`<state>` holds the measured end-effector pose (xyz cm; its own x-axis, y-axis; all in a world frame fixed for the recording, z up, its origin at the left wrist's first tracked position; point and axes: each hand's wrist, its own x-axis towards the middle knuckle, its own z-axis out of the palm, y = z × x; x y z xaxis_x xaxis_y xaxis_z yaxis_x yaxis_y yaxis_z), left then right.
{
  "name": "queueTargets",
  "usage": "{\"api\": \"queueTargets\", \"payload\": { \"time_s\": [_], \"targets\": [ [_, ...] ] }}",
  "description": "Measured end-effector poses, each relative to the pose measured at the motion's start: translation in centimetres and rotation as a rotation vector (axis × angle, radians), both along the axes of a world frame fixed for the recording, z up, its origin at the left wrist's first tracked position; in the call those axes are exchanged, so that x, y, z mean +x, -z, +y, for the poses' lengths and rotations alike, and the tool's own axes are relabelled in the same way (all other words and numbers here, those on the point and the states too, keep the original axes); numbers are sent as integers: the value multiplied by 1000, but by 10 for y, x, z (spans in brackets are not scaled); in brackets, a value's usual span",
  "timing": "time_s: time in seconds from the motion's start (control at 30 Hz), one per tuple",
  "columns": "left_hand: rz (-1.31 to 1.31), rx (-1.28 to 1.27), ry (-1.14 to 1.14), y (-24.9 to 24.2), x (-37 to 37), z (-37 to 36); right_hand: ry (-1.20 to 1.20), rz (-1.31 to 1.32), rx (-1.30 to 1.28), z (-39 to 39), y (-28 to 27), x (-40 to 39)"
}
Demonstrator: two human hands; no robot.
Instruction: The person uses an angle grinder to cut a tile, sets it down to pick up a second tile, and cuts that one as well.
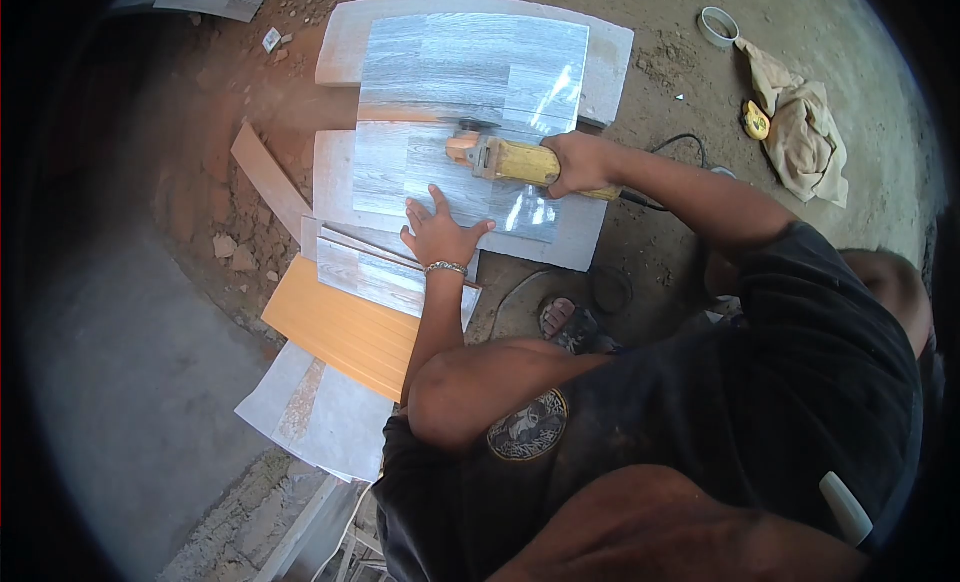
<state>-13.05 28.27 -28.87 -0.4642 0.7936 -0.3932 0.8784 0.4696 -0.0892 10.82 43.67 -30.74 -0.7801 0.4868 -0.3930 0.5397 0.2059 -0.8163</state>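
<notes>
My right hand (583, 163) is wrapped round the back of a yellow angle grinder (525, 163). The grinder's disc (470, 127) meets a grey wood-look tile (440, 72), and a streak of dust trails off to the left along a line across the tile. My left hand (443, 234) lies with fingers spread on the near edge of this tile, left of the grinder. Under the tile are pale slabs (335, 172) with a gap between them. The cutting edge of the disc is blurred.
Close to my left forearm lie a narrow grey tile strip (365, 272), an orange-brown tile (340, 327) and a pale tile (350, 422). At right are a yellow tape measure (756, 120), a beige cloth (808, 147) and a white ring (718, 27). A black cord (645, 203) trails from the grinder.
</notes>
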Motion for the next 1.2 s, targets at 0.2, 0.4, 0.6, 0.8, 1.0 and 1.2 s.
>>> {"api": "queueTargets", "payload": {
  "time_s": [0.2, 0.4, 0.6, 0.8, 1.0, 1.2],
  "targets": [
    [11, -13, 7, 2, -1, 1, 8, -1, -1, -1, 1, 6],
    [29, 4, 22, 4, -2, 0, 7, -4, -9, -2, 1, 13],
    [20, -3, 19, 3, 0, 1, 6, -8, -37, -2, 0, 22],
    [13, -27, -2, -3, 2, 3, 15, -26, -7, -5, 0, 29],
    [9, -37, -8, -4, 2, 3, 22, -21, -10, -8, -4, 36],
    [56, -39, 15, -2, 2, 3, 23, 6, -13, -10, 7, 44]
  ]
}}
